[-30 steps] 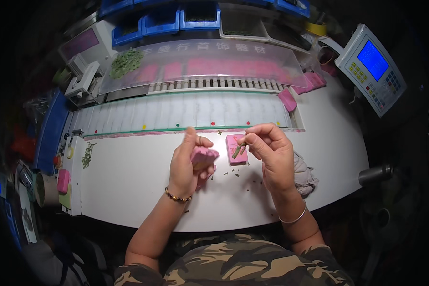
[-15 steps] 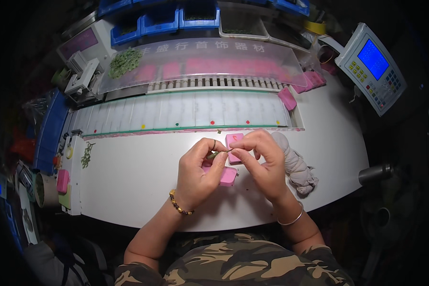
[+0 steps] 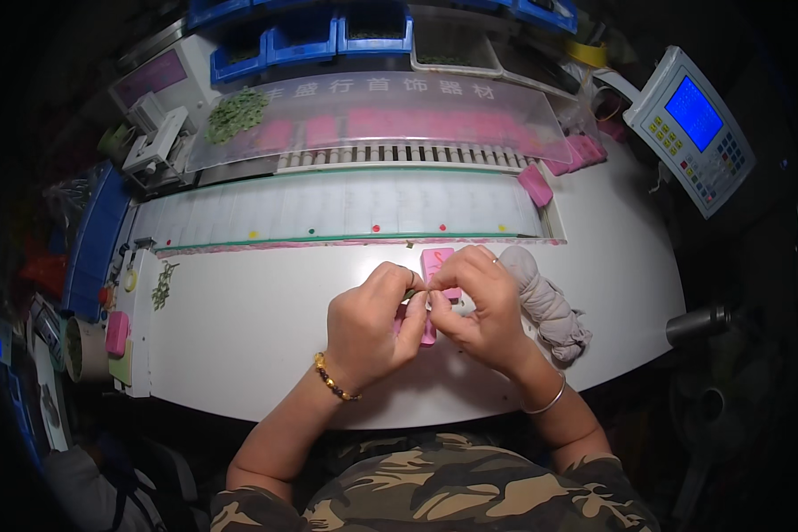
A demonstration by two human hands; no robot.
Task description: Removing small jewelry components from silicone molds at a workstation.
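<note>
Head view: grey cloth (image 3: 548, 306) lies just right of the hands, control panel (image 3: 692, 124) beyond. Left hand (image 3: 370, 326) and right hand (image 3: 479, 306) meet, fingers pinched closed on pink cards (image 3: 434, 266) between them.

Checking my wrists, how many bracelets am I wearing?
2: a bead bracelet on the left wrist, a silver bangle on the right wrist.

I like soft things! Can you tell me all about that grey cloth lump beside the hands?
The crumpled grey cloth looks soft and knitted, bunched into a long roll with a rounded upper end and a loose, wrinkled lower end. It lies slanted on the white table, just right of the right hand, which seems to brush it.
</note>
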